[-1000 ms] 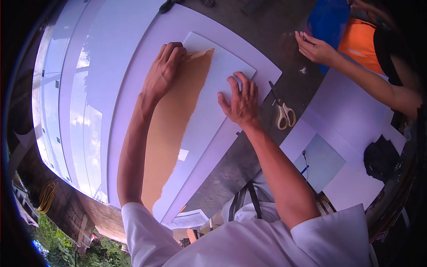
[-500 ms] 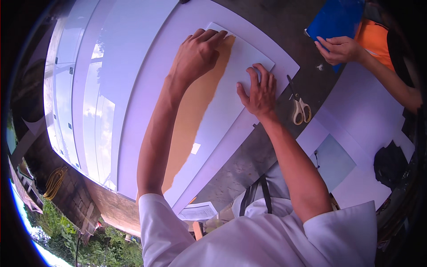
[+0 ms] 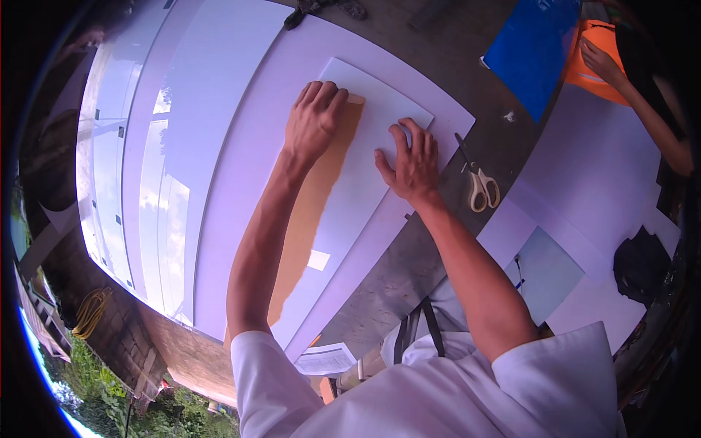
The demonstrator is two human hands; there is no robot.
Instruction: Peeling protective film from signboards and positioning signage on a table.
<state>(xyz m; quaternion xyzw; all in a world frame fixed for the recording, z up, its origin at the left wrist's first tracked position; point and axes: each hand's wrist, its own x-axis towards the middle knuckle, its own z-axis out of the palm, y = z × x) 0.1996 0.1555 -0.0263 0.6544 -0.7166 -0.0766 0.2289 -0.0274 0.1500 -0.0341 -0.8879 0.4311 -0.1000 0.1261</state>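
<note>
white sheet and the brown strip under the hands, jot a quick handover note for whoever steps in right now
Left hand: flat, palm down on the far end of the brown strip.
Right hand: fingers spread, pressing the white sheet beside the strip.
Both lie on a large white board. Scissors rest untouched right of the right hand.
Done: strip lies along the sheet's left edge.
Left: can't tell if it is stuck down.

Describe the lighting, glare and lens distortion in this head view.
Head view: bright daylight; sky and tree reflections glare off the glossy white panels at left; straight board edges bow toward the dark round rim; left hand, right hand and scissors look sharp; the co-worker's hand sits squeezed near the rim.
</note>
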